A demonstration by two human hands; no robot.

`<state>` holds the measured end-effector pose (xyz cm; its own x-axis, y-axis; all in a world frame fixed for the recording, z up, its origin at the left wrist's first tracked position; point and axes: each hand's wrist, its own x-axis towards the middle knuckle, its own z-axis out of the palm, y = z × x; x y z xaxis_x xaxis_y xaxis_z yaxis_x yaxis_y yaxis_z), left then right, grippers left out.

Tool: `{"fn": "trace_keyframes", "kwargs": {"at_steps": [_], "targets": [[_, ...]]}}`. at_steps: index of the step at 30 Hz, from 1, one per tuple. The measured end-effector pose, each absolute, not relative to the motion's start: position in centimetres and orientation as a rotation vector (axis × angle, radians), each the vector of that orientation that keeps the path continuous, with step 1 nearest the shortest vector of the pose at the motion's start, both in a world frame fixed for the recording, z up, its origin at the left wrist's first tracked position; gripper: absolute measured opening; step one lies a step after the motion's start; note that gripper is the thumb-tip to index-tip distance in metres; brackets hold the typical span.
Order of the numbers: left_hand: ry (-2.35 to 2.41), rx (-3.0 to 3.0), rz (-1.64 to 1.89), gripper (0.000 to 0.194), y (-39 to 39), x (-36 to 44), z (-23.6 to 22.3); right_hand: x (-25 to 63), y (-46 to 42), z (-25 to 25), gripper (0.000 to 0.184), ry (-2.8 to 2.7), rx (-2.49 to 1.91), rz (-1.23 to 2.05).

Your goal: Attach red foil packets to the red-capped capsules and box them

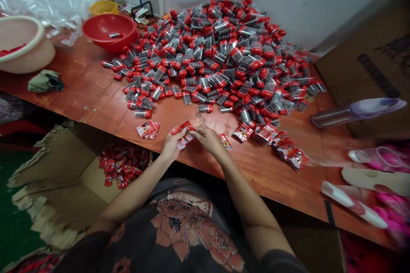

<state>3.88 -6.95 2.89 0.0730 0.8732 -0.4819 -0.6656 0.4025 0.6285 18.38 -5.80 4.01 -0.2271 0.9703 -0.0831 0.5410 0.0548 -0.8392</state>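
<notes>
My left hand [172,145] grips a small red printed packet [182,128] just above the table's front edge. The fingers of my right hand [206,137] are pinched at the packet's upper right edge. To the left lies a small stack of similar packets [148,129]. A single packet [225,141] lies close by my right hand, and a row of more packets [282,143] stretches off to the right. Behind my hands rises a large heap of small clear tubes with red caps [208,59]. Their contents look dark.
A red bowl [109,30] holding one tube, a cream basin [28,42] and a crumpled cloth [46,81] stand left. Below the edge, an open cardboard box [60,179] contains many red packets. A large carton [368,76] and a clear purple-tinted scoop-like object [358,111] are right.
</notes>
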Motion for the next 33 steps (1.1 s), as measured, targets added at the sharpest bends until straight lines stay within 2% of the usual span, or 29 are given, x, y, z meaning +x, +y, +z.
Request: {"fn": "trace_keyframes", "kwargs": {"at_steps": [4, 9, 12, 14, 18, 21, 23, 27, 33], "targets": [[0.956, 0.245, 1.234, 0.030, -6.3, 3.5, 3.0, 18.7, -3.2, 4.4, 0.026, -1.791, -1.509, 1.168], [0.981, 0.235, 1.226, 0.031, -6.0, 3.1, 2.6, 17.4, -2.8, 4.2, 0.019, -1.721, -1.440, 1.125], [1.027, 0.220, 1.212, 0.030, -5.6, 2.7, 2.2, 17.0, -2.6, 4.3, 0.027, -1.802, -1.432, 1.137], [1.037, 0.234, 1.213, 0.028, -5.3, 2.4, 2.1, 17.2, -1.8, 4.4, 0.032, -1.896, -1.569, 1.022], [1.029, 0.221, 1.185, 0.019, -4.8, 2.0, 2.1, 18.5, 0.7, 4.1, 0.039, -1.995, -2.061, 0.498], [1.001, 0.101, 1.155, 0.010, -4.6, 1.7, 2.5, 18.8, 1.4, 3.7, 0.049, -2.013, -2.186, 0.359], [1.005, 0.016, 1.098, 0.007, -4.6, 1.5, 2.7, 18.5, 0.9, 3.3, 0.048, -2.046, -2.172, 0.364], [1.046, -0.064, 1.004, 0.012, -4.6, 1.0, 3.2, 17.9, -1.8, 2.6, 0.033, -2.080, -2.050, 0.486], [0.992, -0.041, 1.081, 0.013, -5.2, 1.2, 3.4, 17.9, -7.5, 2.4, 0.051, -1.523, -1.567, 0.871]]}}
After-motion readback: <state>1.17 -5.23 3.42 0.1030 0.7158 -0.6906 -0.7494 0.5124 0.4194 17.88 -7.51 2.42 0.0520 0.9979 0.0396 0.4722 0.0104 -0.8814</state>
